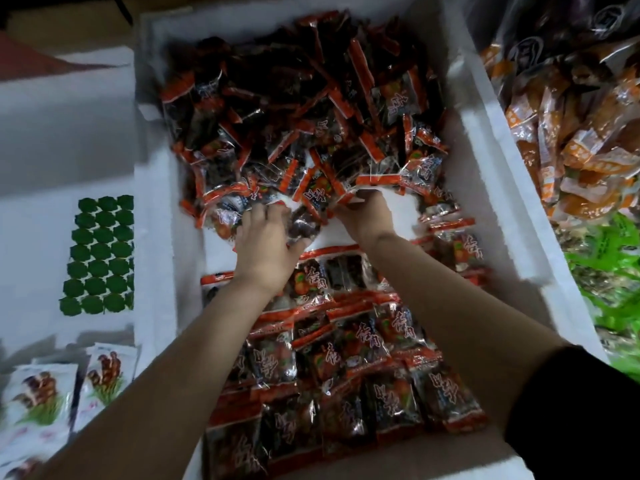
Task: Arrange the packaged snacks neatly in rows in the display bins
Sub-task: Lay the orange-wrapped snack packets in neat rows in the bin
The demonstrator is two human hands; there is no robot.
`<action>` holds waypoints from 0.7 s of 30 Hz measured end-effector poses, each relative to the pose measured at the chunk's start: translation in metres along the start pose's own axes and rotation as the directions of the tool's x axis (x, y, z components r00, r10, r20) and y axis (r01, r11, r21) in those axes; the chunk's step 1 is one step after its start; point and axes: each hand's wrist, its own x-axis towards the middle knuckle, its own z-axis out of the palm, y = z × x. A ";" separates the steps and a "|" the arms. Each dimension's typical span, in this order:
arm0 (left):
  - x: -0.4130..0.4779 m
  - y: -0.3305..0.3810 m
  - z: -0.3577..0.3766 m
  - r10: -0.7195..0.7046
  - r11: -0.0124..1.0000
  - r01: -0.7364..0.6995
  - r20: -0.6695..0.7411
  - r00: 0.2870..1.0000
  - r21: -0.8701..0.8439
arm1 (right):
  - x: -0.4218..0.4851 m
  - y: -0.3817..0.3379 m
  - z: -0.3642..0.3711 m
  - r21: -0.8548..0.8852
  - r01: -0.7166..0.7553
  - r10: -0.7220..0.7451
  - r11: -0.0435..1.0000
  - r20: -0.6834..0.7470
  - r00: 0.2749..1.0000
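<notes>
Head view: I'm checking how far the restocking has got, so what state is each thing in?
White foam bin: open, part sorted.
Near snack packets: laid flat in overlapping rows.
Far snack packets: loose, jumbled heap.
Bare bin floor: exposed between heap and rows.
Left hand: fingers curled on a dark packet.
Right hand: gripping packets at the heap's edge.
Orange packets: heaped in the right-hand bin.

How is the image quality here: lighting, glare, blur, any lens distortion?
Head view: dim overall, far pile of red packets nearly black; the white foam bin wall blows out; glare on wrappers near both hands; bin edges bow from the wide lens; orange packets at right look soft.
</notes>
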 end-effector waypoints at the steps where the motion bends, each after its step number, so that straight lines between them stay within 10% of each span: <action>1: 0.001 0.001 0.001 -0.011 1.000 0.011 0.007 1.000 0.004 | 0.001 -0.002 0.002 0.024 -0.027 0.027 0.999 0.002 1.000; 11: -0.007 -0.004 -0.005 -0.003 0.990 -0.005 -0.062 0.998 -0.141 | -0.006 -0.010 0.007 0.292 -0.090 0.105 0.952 -0.037 0.994; 21: -0.050 0.005 -0.036 -0.271 0.620 0.257 0.105 0.957 -0.741 | -0.062 -0.001 -0.040 0.337 0.112 -0.155 0.935 0.103 0.983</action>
